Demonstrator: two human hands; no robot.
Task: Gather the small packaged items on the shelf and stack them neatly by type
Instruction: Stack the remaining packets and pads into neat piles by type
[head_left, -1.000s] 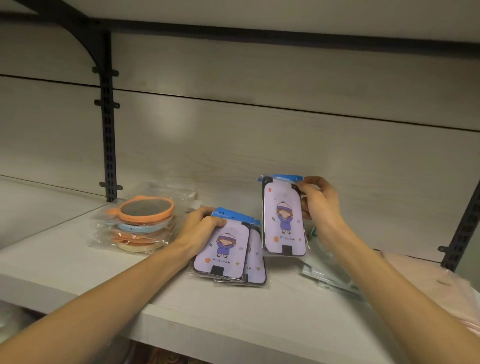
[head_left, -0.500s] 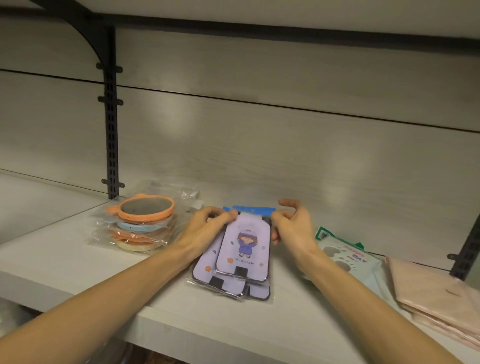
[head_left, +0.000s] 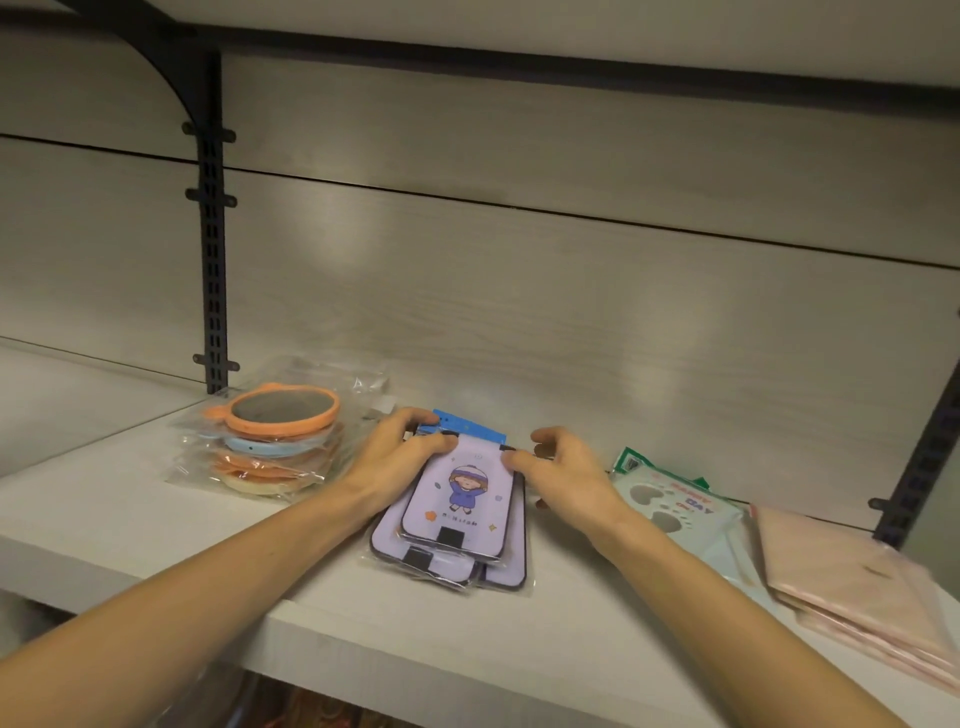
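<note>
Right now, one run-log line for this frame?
phase: squaring purple card stack | left hand: gripping stack's top-left edge | right hand: fingertips at top-right edge | mirror stack: left, apart | shelf

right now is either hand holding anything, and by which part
Both hold the top lilac cartoon-girl packet on its stack: left hand thumb at its upper-left corner, right hand thumb at its upper-right edge.

Shop display shelving before you: white shelf (head_left: 363, 618) on slotted black wall upright (head_left: 213, 270), stocked with cellophane-wrapped mirrors (head_left: 275, 436), cartoon-printed packets (head_left: 457, 509), pink packs (head_left: 852, 582).
</note>
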